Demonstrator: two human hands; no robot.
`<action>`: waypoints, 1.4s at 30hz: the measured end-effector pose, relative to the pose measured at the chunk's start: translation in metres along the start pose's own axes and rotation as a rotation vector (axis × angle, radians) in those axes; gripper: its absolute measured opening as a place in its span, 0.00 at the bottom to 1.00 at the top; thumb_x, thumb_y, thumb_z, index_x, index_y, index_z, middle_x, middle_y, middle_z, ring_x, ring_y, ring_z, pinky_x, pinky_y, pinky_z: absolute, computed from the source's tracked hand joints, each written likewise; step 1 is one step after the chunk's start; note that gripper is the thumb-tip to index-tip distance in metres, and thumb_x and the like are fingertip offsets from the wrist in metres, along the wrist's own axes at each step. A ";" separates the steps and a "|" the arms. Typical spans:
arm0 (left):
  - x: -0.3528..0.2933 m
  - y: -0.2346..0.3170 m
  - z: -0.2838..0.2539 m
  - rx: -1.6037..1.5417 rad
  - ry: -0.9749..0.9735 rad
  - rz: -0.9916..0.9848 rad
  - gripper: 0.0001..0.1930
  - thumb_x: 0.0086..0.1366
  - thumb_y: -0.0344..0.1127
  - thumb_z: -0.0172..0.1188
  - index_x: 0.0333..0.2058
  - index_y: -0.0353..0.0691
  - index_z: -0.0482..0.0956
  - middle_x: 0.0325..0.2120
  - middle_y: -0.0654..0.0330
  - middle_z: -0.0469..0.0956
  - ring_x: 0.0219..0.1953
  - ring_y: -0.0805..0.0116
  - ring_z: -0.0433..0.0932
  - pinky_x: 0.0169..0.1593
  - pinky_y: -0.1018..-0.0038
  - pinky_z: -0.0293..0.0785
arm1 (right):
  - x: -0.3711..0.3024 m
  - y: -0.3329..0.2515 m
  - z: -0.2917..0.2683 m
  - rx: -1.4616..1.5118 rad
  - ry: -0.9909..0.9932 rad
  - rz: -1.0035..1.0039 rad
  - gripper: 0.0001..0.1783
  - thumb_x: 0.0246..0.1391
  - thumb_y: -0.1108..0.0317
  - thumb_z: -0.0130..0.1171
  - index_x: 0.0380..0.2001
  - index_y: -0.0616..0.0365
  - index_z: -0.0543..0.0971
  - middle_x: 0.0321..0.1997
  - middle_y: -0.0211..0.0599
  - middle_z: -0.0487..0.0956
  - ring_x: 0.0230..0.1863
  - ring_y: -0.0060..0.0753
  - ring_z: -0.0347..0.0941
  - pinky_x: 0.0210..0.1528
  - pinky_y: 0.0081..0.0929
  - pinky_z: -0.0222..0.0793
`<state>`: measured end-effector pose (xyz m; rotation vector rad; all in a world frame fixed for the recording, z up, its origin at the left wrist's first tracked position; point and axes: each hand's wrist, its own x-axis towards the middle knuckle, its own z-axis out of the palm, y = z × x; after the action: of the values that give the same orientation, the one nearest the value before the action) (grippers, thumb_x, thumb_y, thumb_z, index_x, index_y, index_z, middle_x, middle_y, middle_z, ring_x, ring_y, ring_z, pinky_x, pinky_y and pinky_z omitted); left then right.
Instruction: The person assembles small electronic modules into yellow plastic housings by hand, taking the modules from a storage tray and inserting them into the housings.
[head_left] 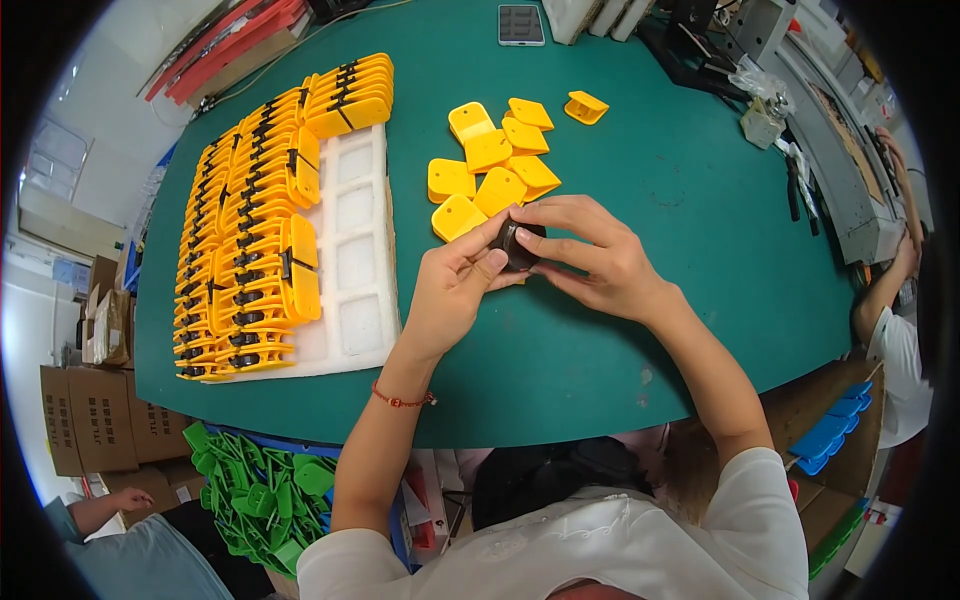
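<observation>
Between my two hands, over the green table, is a small dark brown or black rounded part (517, 243). My left hand (450, 290) pinches it from the left with thumb and fingers. From the right, the thumb and fingers of my right hand (605, 255) close on it, hiding part of its shape. Just beyond my fingers lie several loose yellow plastic pieces (487, 151), flat with rounded ends and a small hole. One more yellow piece (586, 107) rests apart, farther right. A bit of yellow shows beneath my fingertips.
On the left, a white foam tray (362, 322) carries rows of yellow pieces with black parts (245, 230). A phone (521, 25) lies at the far edge; metal equipment (820, 140) stands right. Green pieces (265, 495) fill a bin below the table. Other people are at both sides.
</observation>
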<state>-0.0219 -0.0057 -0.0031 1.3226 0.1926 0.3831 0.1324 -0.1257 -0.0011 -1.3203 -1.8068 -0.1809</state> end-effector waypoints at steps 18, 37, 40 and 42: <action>-0.001 -0.002 0.002 0.087 -0.051 0.109 0.21 0.65 0.27 0.44 0.56 0.30 0.58 0.55 0.53 0.62 0.53 0.63 0.67 0.51 0.67 0.72 | 0.002 0.001 -0.002 -0.017 0.042 -0.055 0.23 0.30 0.78 0.65 0.38 0.60 0.77 0.47 0.35 0.74 0.45 0.39 0.71 0.46 0.30 0.69; -0.002 -0.002 0.006 0.150 -0.050 0.161 0.21 0.65 0.26 0.45 0.56 0.30 0.59 0.55 0.51 0.62 0.53 0.61 0.67 0.51 0.66 0.72 | -0.001 0.003 -0.002 -0.026 0.066 -0.058 0.22 0.26 0.79 0.67 0.34 0.59 0.79 0.43 0.38 0.75 0.42 0.40 0.74 0.41 0.29 0.70; -0.002 -0.001 0.006 0.164 -0.048 0.173 0.21 0.65 0.26 0.45 0.56 0.29 0.59 0.55 0.51 0.63 0.53 0.61 0.68 0.51 0.66 0.72 | 0.000 0.002 -0.002 -0.030 0.077 -0.074 0.22 0.26 0.79 0.66 0.34 0.59 0.79 0.43 0.38 0.75 0.42 0.40 0.74 0.40 0.28 0.69; -0.002 -0.002 0.006 0.165 -0.047 0.182 0.21 0.65 0.26 0.46 0.56 0.29 0.59 0.55 0.51 0.63 0.53 0.62 0.68 0.51 0.67 0.72 | 0.000 0.002 -0.003 -0.034 0.073 -0.076 0.22 0.26 0.79 0.66 0.34 0.58 0.79 0.43 0.39 0.76 0.41 0.39 0.74 0.38 0.28 0.69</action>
<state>-0.0211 -0.0127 -0.0035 1.5156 0.0651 0.4975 0.1355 -0.1265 -0.0003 -1.2541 -1.8002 -0.2985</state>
